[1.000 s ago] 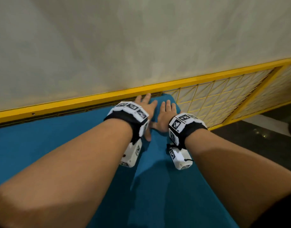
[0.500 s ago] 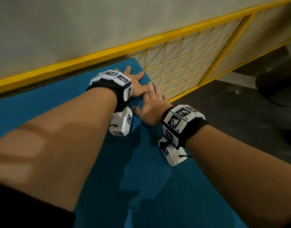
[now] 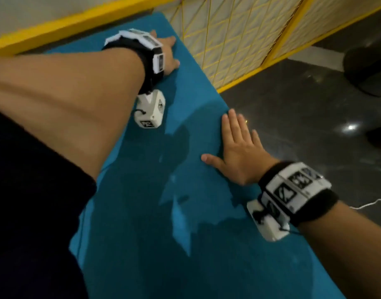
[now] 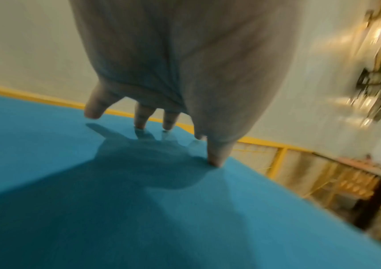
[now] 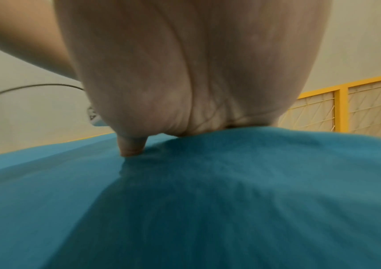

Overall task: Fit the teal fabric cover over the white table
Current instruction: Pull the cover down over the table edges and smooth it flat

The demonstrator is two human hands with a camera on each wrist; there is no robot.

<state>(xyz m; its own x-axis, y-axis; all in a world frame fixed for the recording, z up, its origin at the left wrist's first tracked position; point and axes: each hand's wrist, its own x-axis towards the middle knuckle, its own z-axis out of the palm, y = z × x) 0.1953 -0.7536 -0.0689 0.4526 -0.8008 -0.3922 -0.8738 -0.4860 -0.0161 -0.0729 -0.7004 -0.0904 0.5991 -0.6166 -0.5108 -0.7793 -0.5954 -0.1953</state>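
The teal fabric cover [image 3: 163, 212] lies stretched flat over the whole tabletop; no white of the table shows. My left hand [image 3: 169, 52] rests flat near the far right corner, fingers straight and spread, their tips [image 4: 216, 158] pressing the cover [image 4: 92, 200]. My right hand [image 3: 237, 147] lies flat on the cover's right edge, nearer me, fingers straight and reaching past the edge. In the right wrist view the palm [image 5: 184, 91] presses down on the cover [image 5: 207, 200], with the thumb tip [image 5: 130, 149] touching the fabric.
A yellow-framed mesh panel [image 3: 228, 39] stands just past the table's far right corner, under a pale wall with a yellow rail [image 3: 66, 24]. Dark glossy floor [image 3: 303, 115] lies right of the table, with a dark round object [image 3: 368, 72] and a white cable [image 3: 370, 205].
My right hand has slid back toward me along the right edge, away from the left hand, which stays by the far corner. My head has turned right, showing more floor.
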